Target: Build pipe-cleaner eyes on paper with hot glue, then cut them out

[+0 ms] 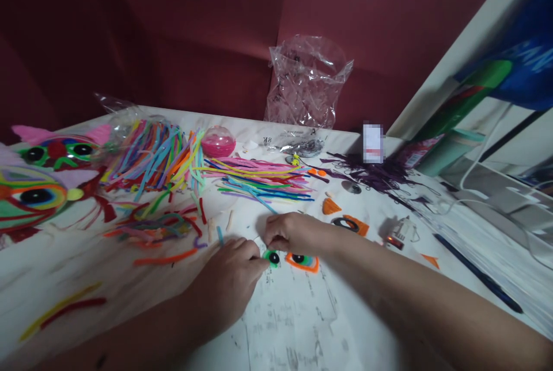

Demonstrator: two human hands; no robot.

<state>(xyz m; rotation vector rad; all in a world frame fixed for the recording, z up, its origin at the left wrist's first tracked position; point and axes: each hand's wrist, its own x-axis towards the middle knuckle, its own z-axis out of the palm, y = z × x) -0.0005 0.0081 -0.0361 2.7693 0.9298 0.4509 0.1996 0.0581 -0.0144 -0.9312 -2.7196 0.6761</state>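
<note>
The green, fuzzy, black-centred eye piece (273, 258) lies on marked white paper (283, 319). Left hand (235, 270) is at its edge, grip unclear; right hand (291, 231) is pinched together, contents hidden. Probably light, pliable; hold by rim.

Clear bag (309, 86) propped at back of surface (133, 290), against maroon backdrop (194, 25). Pink-based dome tub (219, 143) left of it. Dark pen (478, 273) lying slanted, right side. Blue item (531, 54) upper right, white lettering. Small white label (373, 143), pixelated.
</note>
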